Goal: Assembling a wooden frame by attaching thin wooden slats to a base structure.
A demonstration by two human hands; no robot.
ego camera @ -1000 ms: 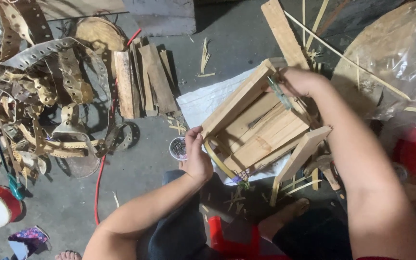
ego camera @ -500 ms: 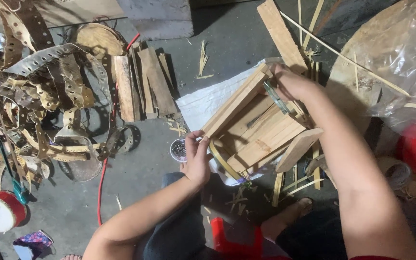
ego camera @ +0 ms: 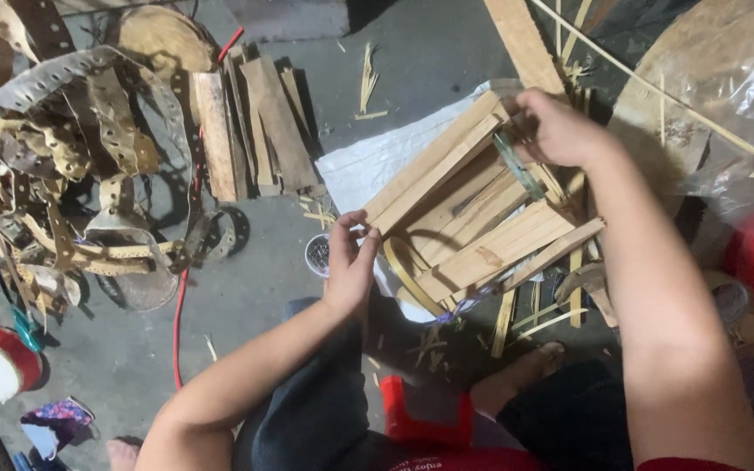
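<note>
Crate [ego camera: 473, 218] of pale wood slats is sitting tilted on white sacking [ego camera: 355, 166] on the concrete floor [ego camera: 246, 305], just ahead of my knees. Am holding it w/ both hands.

Left hand [ego camera: 351, 262] is pinching the near-left corner of the frame, fingers pressed together on the slat end, thumb on the outer face. Right hand [ego camera: 556, 131] is curling over the far corner, closed on the top rail; a thin green-grey strip [ego camera: 517, 166] is running out from under it across the slats. Whether the right fingers are pinching that strip or only the rail, cannot tell.

Change vs. a sec ago: crate is lying at near the same tilt, both hands on the same corners, right hand sitting a touch higher on the rail. Reads as steadying/adjusting, not a fresh move; frame is staying under control.

Surroundings: small round tin of nails [ego camera: 318, 255] is standing just beside left hand, touching nothing. Loose planks [ego camera: 250, 131] are lying further left, w/ a heap of punched metal strips [ego camera: 63, 174] beyond. Red cable [ego camera: 181, 305] is running along the floor. Splinters and offcuts are lying under the crate. Red stool [ego camera: 421, 419] is showing between my legs.
</note>
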